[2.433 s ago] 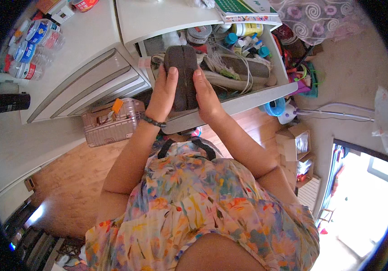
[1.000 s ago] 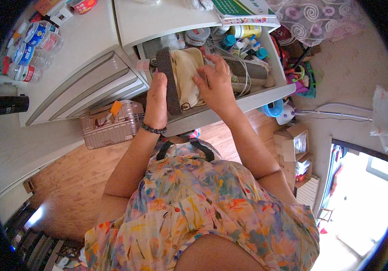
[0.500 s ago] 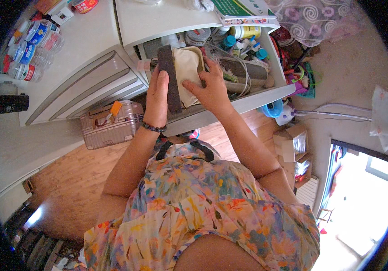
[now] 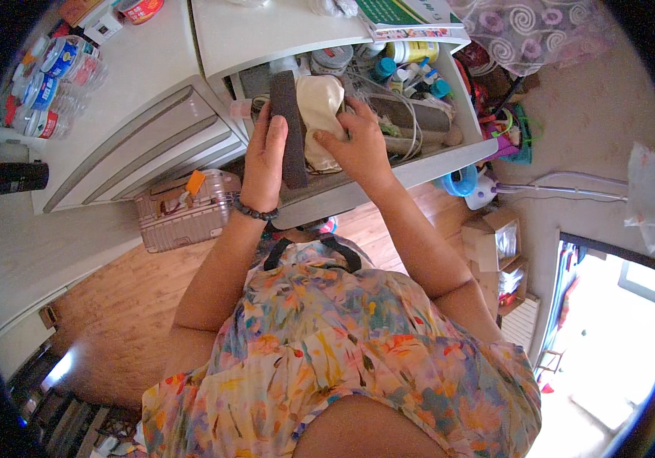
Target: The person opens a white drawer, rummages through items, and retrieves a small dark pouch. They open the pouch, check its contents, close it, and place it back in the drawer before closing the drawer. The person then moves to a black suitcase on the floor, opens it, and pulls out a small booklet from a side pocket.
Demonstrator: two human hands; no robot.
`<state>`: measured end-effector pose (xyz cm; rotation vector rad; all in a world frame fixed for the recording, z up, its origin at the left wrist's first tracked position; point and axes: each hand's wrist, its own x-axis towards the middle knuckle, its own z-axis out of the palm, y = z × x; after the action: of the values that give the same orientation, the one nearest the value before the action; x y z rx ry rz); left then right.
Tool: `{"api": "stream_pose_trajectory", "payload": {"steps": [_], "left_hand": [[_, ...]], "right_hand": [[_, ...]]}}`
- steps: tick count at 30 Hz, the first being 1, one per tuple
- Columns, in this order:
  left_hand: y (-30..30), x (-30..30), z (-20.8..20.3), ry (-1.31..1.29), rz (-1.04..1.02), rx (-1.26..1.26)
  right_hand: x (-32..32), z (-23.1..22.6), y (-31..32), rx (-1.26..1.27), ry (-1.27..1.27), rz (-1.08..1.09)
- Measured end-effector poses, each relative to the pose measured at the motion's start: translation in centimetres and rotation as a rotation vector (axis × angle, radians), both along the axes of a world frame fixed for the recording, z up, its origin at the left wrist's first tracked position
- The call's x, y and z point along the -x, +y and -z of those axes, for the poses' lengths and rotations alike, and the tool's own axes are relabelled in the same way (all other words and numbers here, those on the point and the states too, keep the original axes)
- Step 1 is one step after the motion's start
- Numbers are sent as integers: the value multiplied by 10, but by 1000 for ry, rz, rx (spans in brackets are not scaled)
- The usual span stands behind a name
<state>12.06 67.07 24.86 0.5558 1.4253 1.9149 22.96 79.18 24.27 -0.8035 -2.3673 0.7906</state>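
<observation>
Above the open drawer (image 4: 427, 177), my left hand (image 4: 265, 164) grips a long, dark brown flat-sided case (image 4: 289, 133), with the thumb along its near face and the fingers behind. The case stands on edge, tilted slightly. Right against it is a cream cloth pouch (image 4: 321, 107), softly bunched. My right hand (image 4: 363, 146) pinches the pouch's right side, its thumb pressed into the cloth and its fingers curled over the far edge. Whether the pouch lies inside the case or beside it is hard to tell.
White jars, blue-capped bottles (image 4: 383, 70), a pale cable (image 4: 417, 126) and a grey rolled item fill the drawer. Books (image 4: 411, 19) lie on the white cabinet top. Plastic bottles (image 4: 45, 90) stand at the left. Below are a pink suitcase (image 4: 186, 214) and a blue basin (image 4: 459, 182).
The cream pouch has shifted up and bulges more at its top. The tan rim seen along its right side is now mostly hidden. Both hands have moved only slightly.
</observation>
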Motion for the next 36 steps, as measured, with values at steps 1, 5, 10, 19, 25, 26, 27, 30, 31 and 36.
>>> {"api": "stream_pose_trajectory", "payload": {"steps": [1, 5, 10, 19, 25, 26, 27, 30, 31, 36], "left_hand": [[0, 0, -2, -69, 18, -32], [-1, 5, 8, -216, 64, -71], [-2, -1, 5, -244, 130, -70], [-4, -5, 1, -228, 119, -43], [-3, -4, 7, -150, 111, -40], [-2, -4, 7, -180, 116, -29], [-1, -4, 6, -209, 121, -19], [-1, -6, -2, -265, 130, -53], [-2, -5, 3, -277, 121, -45], [-3, 2, 9, -347, 179, -47]], "right_hand": [[-1, -1, 0, -7, -20, -3], [-4, -25, -4, -180, 6, 25], [13, -40, 11, -436, -24, -135], [20, -7, 26, -313, 132, -231], [24, -17, 26, -228, 152, -231], [24, -15, 28, -255, 145, -232], [25, -12, 31, -283, 138, -232], [26, -11, 31, -442, 77, -204], [27, -12, 30, -507, 50, -190], [29, -5, 33, -156, 148, -202]]}}
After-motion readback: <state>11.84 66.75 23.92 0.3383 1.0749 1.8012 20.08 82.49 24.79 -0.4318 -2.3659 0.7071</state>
